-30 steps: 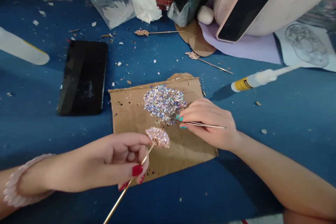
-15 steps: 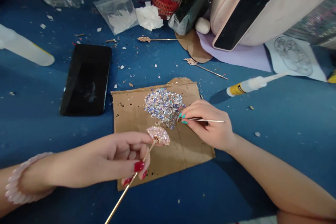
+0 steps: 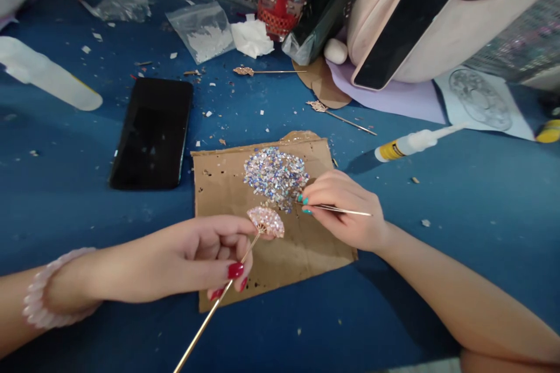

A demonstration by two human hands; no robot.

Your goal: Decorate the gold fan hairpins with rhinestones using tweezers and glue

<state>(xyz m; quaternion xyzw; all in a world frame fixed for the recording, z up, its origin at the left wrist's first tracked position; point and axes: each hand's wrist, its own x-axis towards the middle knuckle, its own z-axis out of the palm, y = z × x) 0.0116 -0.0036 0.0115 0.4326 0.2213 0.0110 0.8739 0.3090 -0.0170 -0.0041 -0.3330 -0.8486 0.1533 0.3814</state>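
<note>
My left hand point(image 3: 188, 259) is closed on a gold hair stick point(image 3: 203, 326), thumb pressed on its shaft. Its fan-shaped head point(image 3: 266, 221), covered in pink sparkling stones, points up and away over the cardboard point(image 3: 306, 253). On that cardboard lies a pile of small blue, silver and pink rhinestones point(image 3: 275, 172). My right hand point(image 3: 345, 210) pinches slim metal tweezers point(image 3: 343, 210) at the pile's lower right edge. Their tips are hidden by my fingers, so I cannot tell whether a stone is between them.
A dark phone point(image 3: 153, 134) lies left of the cardboard; another phone point(image 3: 409, 23) leans on a pale pink bag point(image 3: 485, 29). A glue bottle point(image 3: 402, 145) lies at right. Two more hair sticks point(image 3: 271, 71) lie behind, near a plastic bag point(image 3: 203, 35) and crumpled tissue point(image 3: 252, 39).
The view has shifted slightly. The tweezers' rear end has tipped a little towards me, and the fan head has turned slightly. Both hands keep their holds.
</note>
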